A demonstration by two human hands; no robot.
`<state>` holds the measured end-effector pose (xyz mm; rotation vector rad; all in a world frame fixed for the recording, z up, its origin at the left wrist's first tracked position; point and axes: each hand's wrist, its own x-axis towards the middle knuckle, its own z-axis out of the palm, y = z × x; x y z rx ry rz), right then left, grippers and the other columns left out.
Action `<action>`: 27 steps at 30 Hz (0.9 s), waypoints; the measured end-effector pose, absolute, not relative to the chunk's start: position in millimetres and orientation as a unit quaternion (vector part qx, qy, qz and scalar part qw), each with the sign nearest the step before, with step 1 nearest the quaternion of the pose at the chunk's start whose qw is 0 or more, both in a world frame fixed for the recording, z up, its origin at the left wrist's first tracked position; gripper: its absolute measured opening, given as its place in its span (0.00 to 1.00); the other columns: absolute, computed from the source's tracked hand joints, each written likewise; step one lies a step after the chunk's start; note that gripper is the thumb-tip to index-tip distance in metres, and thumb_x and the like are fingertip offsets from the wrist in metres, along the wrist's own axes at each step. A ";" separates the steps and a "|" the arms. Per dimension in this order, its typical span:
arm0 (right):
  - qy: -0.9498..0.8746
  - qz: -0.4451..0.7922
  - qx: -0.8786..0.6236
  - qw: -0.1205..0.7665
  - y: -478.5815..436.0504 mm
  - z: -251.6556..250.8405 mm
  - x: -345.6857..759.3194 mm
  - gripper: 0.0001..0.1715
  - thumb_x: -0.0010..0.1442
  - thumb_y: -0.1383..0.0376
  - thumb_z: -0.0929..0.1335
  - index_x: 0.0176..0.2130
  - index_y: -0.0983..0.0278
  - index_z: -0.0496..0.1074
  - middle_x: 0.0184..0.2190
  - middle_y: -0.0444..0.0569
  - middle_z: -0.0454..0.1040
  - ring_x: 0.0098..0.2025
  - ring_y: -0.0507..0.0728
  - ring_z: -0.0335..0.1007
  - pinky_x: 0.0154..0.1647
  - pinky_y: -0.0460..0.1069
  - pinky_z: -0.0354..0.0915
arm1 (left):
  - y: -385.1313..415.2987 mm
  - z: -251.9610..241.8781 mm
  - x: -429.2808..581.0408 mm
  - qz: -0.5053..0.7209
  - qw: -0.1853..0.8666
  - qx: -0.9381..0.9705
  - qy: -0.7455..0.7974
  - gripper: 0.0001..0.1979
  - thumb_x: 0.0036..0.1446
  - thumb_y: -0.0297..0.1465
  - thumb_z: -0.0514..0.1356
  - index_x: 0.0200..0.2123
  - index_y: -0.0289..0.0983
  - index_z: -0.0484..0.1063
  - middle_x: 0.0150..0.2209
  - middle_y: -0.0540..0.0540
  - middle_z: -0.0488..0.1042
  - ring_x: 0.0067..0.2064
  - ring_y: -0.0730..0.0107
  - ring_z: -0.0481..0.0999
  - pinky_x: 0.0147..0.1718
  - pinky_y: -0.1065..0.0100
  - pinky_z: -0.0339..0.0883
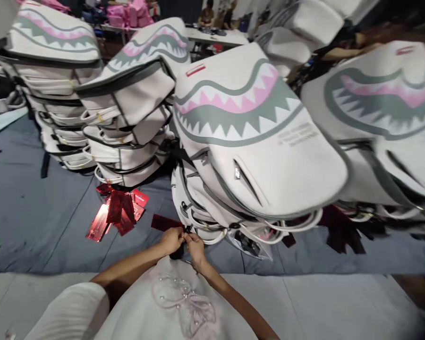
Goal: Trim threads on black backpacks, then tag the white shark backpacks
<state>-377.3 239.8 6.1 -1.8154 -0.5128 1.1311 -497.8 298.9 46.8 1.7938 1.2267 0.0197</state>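
My left hand [173, 240] and my right hand [195, 247] meet close to my body at the table's front edge, fingers pinched together. Something small and dark lies between the fingertips; its kind cannot be made out. Just beyond my left hand lies a dark red tag [163, 222]. Right past my hands rises a stack of white backpacks, the top backpack [241, 113] bearing a green and pink shark-mouth print. White handle loops [212, 234] of the lower ones hang close to my right hand. A clear plastic bag [251, 248] with dark contents sticks out under the stack.
Shiny red tags [118, 211] lie in a pile on the grey cloth [67, 208] to the left. More backpack stacks stand at the far left [56, 75], centre left [138, 108] and right [386, 104]. Dark red tags [343, 231] lie below the right stack. People sit at a back table [216, 37].
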 end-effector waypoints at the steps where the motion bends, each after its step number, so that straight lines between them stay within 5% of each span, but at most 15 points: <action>1: -0.205 0.472 -0.728 0.453 239.7 7.3 -377.0 0.30 0.42 0.40 0.73 0.20 0.62 0.66 0.12 0.35 0.57 0.16 0.47 0.50 0.18 0.46 0.49 | 298.5 46.8 -498.5 0.011 0.470 0.729 0.498 0.18 0.66 0.42 0.58 0.50 0.34 0.72 0.45 0.44 0.75 0.42 0.67 0.76 0.44 0.58 0.73; 10: -0.175 0.531 -0.704 0.437 240.7 13.1 -380.5 0.33 0.34 0.40 0.76 0.21 0.61 0.64 0.12 0.34 0.54 0.16 0.46 0.45 0.17 0.44 0.43 | 296.0 36.9 -506.4 0.034 0.482 0.716 0.504 0.17 0.66 0.42 0.59 0.49 0.35 0.73 0.45 0.43 0.76 0.44 0.65 0.77 0.48 0.56 0.73; 16: -0.167 0.535 -0.700 0.442 241.9 14.5 -381.6 0.32 0.36 0.41 0.77 0.21 0.62 0.64 0.13 0.35 0.54 0.16 0.45 0.44 0.18 0.45 0.43 | 297.9 39.2 -509.2 0.074 0.498 0.704 0.500 0.12 0.63 0.38 0.62 0.39 0.34 0.74 0.38 0.47 0.77 0.39 0.69 0.77 0.43 0.60 0.74; 19: -0.165 0.539 -0.703 0.434 240.5 13.4 -378.3 0.32 0.36 0.42 0.77 0.20 0.61 0.63 0.13 0.36 0.54 0.16 0.46 0.46 0.17 0.45 0.44 | 321.2 48.8 -527.9 0.145 0.482 0.674 0.540 0.11 0.63 0.36 0.63 0.41 0.34 0.75 0.38 0.47 0.77 0.37 0.71 0.77 0.41 0.63 0.74; 23: -0.165 0.546 -0.708 0.416 236.8 11.0 -373.5 0.31 0.34 0.42 0.77 0.19 0.60 0.63 0.12 0.38 0.56 0.16 0.47 0.49 0.16 0.45 0.48 | 391.1 64.0 -605.2 0.288 0.346 0.551 0.703 0.15 0.70 0.31 0.51 0.55 0.32 0.69 0.50 0.40 0.74 0.51 0.65 0.74 0.53 0.57 0.69; 27: -0.163 0.548 -0.719 0.395 237.5 9.9 -374.7 0.33 0.31 0.40 0.77 0.21 0.62 0.68 0.16 0.40 0.63 0.16 0.47 0.56 0.15 0.43 0.51 | 461.5 65.4 -696.0 0.347 0.212 0.390 0.826 0.21 0.68 0.36 0.55 0.61 0.35 0.63 0.61 0.38 0.65 0.62 0.54 0.66 0.60 0.46 0.61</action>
